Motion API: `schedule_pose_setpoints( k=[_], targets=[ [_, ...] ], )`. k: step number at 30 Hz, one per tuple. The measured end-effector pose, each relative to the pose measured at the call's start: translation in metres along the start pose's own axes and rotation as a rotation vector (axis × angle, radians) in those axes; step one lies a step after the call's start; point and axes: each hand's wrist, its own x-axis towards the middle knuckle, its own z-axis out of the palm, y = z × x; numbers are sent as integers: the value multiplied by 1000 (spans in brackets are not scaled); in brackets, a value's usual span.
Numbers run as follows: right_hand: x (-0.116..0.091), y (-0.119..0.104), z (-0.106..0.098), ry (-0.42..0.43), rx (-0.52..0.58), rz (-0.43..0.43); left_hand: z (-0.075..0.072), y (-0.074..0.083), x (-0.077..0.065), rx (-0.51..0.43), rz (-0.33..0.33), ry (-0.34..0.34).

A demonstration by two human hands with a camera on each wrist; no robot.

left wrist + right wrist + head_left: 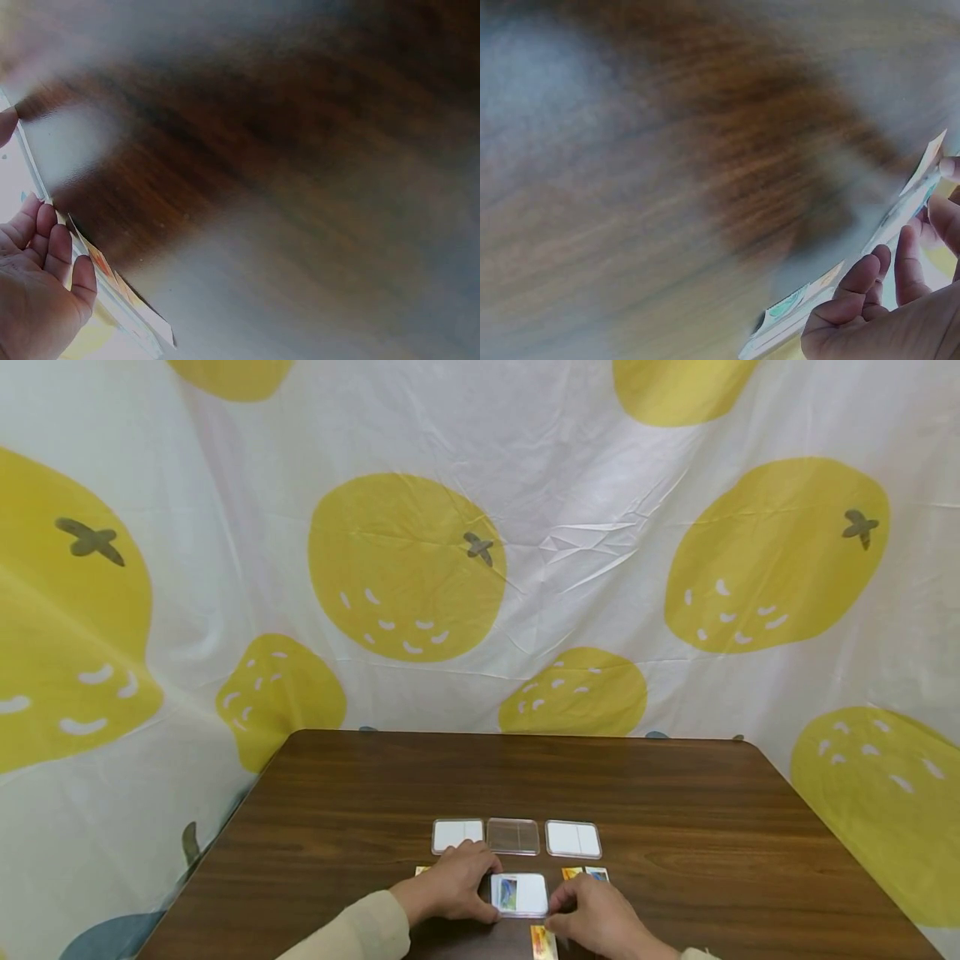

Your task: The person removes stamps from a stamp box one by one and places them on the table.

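A clear flat card case (532,895) with a white insert lies on the table, a small picture card (507,894) showing in its left half. My left hand (459,883) holds the case's left side, thumb at the near corner and index finger at the far one. At the right edge, my right hand (600,912) grips the case between thumb and index finger near the front corner. Just in front of the case lies a yellow-orange card (543,942). In the wrist views, the left hand (37,281) and right hand (889,300) show their other fingers loosely bent.
Behind the hands stand a white-backed case (459,834), a transparent case (513,837) and another white-backed case (573,839) in a row. A yellow card (572,873) and a blue card (597,873) lie beyond the right hand. Another card (422,870) peeks out by the left hand.
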Motion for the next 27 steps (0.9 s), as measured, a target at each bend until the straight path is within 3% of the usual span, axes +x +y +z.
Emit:
schedule_pose_setpoints(
  k=[27],
  targets=[
    [23, 0, -3, 139, -45, -8, 0, 0, 0, -16, -3, -9]
  ],
)
